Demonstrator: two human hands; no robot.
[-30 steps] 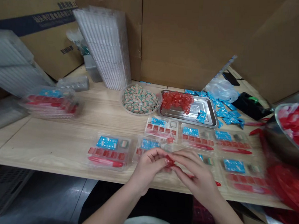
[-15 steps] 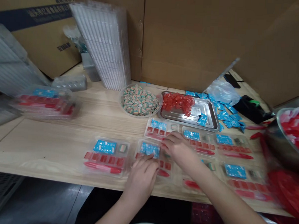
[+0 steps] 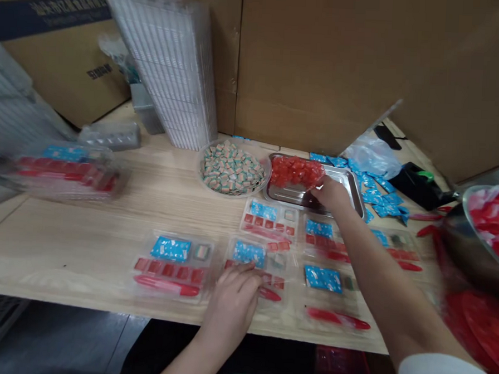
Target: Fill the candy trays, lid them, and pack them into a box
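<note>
My right hand [image 3: 330,194] reaches over the steel tray [image 3: 293,196] and touches the edge of a pile of red candies [image 3: 294,172]. I cannot tell whether its fingers hold a piece. My left hand [image 3: 230,303] rests on the front edge of a clear plastic tray [image 3: 246,254] holding a blue packet and red pieces, and it holds nothing I can see. More clear trays with blue packets and red sticks lie on either side of it, such as one [image 3: 170,266] to the left.
A round bowl of small wrapped sweets [image 3: 232,168] stands left of the steel tray. Loose blue packets [image 3: 374,196] lie to its right. A tall stack of clear trays [image 3: 164,65] leans on cardboard behind. A metal bowl of red pieces [image 3: 493,233] sits at the right.
My right hand has moved back from the front trays to the steel tray. My left hand stays at the same clear tray, and the view has shifted slightly.
</note>
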